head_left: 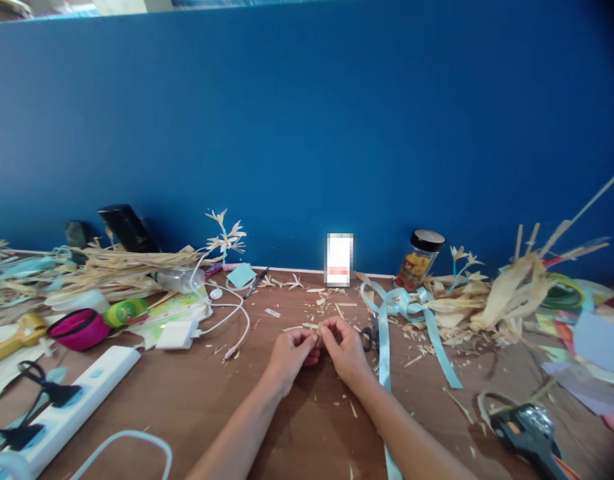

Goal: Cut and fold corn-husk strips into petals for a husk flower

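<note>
My left hand [291, 355] and my right hand [344, 348] meet over the middle of the brown table, fingertips pinched close together. Between them is a small, thin piece of pale dried husk [319, 328], mostly hidden by the fingers. Just beyond the hands lie husk scraps [331, 304]. Dark scissors handles [368, 338] show right beside my right hand. A light blue ribbon [384, 343] with a bow runs down past my right wrist and under the forearm.
Husk flowers [227, 239] stand at the back left near a husk pile [131, 263]. A white power strip [81, 407] and white charger [177, 335] lie left. At right are a jar [419, 260], a husk bundle [514, 293] and a glue gun [529, 433]. A blue partition [307, 133] rises behind.
</note>
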A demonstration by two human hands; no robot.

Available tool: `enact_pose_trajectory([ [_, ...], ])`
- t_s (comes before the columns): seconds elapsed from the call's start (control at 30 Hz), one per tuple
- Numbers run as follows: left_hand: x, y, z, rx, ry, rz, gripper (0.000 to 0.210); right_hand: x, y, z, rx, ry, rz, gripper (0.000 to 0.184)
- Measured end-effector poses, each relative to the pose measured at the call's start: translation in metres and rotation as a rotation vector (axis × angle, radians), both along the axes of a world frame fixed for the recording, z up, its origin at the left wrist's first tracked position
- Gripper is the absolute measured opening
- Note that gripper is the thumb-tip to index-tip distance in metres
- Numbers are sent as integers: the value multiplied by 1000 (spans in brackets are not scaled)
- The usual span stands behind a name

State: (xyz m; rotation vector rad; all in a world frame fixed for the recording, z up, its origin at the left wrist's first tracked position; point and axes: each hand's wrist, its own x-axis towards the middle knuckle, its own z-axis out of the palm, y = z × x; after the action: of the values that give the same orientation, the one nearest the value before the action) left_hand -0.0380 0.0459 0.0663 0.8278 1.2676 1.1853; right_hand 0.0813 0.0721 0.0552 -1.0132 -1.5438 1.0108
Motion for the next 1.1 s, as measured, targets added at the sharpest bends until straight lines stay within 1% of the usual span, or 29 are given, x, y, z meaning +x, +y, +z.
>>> enact_pose_trajectory([
  [0.23,-1,2,-5,7,-28,2,24,-1,2,-4,-2,-8,-16,14],
  [0.47,-2,2,-5,18,-78,0,23,0,1,-2,-4,-12,-27,15],
  [0.8,0,2,-3,8,-99,1,24,0,2,-4,-5,13,-28,12],
  [1.1,-1,2,-4,12,-79,26,22,0,1,-3,-6,-5,-22,13],
])
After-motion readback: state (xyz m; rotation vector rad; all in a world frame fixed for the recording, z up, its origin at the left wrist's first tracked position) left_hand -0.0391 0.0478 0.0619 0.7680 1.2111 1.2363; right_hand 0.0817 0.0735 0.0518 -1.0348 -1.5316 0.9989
